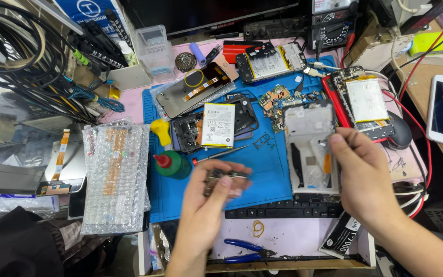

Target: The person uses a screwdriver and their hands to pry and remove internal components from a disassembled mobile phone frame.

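Over the blue work mat (262, 179) on the counter, left hand (206, 202) is curled shut around a small blurred circuit board (225, 180), right hand (362, 177) pinches the edge of a white phone frame (308, 149), screwdriver (220, 153) lying just behind the board.

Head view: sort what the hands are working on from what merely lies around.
In hand:
left hand holding a small circuit board
right hand gripping the white phone frame

Lying about:
green bottle
blue pliers
bubble wrap
loose battery
black keyboard
white phone
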